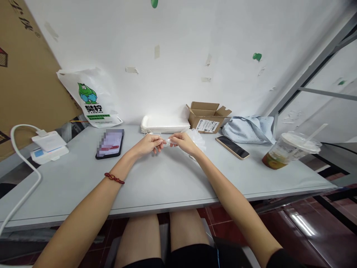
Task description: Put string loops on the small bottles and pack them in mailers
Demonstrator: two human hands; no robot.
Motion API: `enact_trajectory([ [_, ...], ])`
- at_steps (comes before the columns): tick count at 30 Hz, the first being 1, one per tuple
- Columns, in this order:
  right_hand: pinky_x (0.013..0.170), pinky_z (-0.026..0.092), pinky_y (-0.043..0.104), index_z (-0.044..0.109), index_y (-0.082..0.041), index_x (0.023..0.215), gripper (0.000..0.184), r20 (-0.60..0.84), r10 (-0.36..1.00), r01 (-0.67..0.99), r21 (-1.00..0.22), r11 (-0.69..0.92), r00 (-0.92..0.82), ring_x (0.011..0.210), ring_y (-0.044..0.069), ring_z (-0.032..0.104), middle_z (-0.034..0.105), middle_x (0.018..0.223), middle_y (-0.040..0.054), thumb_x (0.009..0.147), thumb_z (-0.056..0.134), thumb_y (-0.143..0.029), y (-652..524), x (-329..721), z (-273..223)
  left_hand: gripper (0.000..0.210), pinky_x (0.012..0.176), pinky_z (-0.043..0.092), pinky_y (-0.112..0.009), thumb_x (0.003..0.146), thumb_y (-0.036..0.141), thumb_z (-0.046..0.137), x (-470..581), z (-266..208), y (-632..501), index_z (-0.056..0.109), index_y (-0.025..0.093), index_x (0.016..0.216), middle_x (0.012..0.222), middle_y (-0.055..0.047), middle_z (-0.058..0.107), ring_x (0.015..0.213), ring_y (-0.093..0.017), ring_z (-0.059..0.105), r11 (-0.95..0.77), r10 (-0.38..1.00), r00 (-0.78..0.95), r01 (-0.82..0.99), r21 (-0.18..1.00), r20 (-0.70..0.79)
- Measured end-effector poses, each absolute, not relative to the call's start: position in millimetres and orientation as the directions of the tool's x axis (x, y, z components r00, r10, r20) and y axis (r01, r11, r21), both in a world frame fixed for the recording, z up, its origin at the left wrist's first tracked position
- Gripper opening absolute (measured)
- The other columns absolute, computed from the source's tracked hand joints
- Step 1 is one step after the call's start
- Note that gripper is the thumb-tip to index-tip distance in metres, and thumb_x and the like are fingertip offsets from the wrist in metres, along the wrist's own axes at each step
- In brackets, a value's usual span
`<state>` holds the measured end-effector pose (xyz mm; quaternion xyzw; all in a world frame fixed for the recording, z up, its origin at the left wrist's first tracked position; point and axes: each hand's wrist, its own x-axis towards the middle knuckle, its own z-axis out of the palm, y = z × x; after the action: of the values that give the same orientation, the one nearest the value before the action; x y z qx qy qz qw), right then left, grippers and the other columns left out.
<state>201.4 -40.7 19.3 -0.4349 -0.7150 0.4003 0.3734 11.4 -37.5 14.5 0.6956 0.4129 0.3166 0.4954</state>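
My left hand (pixel 150 144) and my right hand (pixel 183 142) meet above the middle of the grey table (pixel 167 182). Both are closed, fingertips pinching a thin white string (pixel 165 143) that loops between them. Behind my right hand lies a sheer, crumpled white piece (pixel 198 138), partly covered by the hand; whether the string is joined to it I cannot make out. Just beyond my fingers is a stack of flat white packets (pixel 167 123) against the wall.
An opened cardboard box (pixel 208 117) and a pale blue cloth bag (pixel 249 129) stand at the back right. Nearer are a phone (pixel 232 147) and a plastic drink cup (pixel 290 150). On the left are another phone (pixel 110 144), a white printed bag (pixel 90 98) and a charger (pixel 49 143).
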Motion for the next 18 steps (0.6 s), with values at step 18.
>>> enact_trajectory([
  [18,0.051,0.034,0.021,0.070,-0.012,0.087,0.027,0.216,0.907,0.313,-0.889,0.336,-0.361,0.056,0.009,0.048,0.062,0.063,0.0009,0.076,0.053,-0.029,-44.1,199.8,17.5,0.023,0.052,0.046,-0.027,0.075,0.037,0.060,13.7,13.9,-39.4,0.063,0.014,0.075,0.064,-0.002,0.059,0.053,-0.012,0.055,-0.186,0.884,0.467,0.289,0.939,0.031],
])
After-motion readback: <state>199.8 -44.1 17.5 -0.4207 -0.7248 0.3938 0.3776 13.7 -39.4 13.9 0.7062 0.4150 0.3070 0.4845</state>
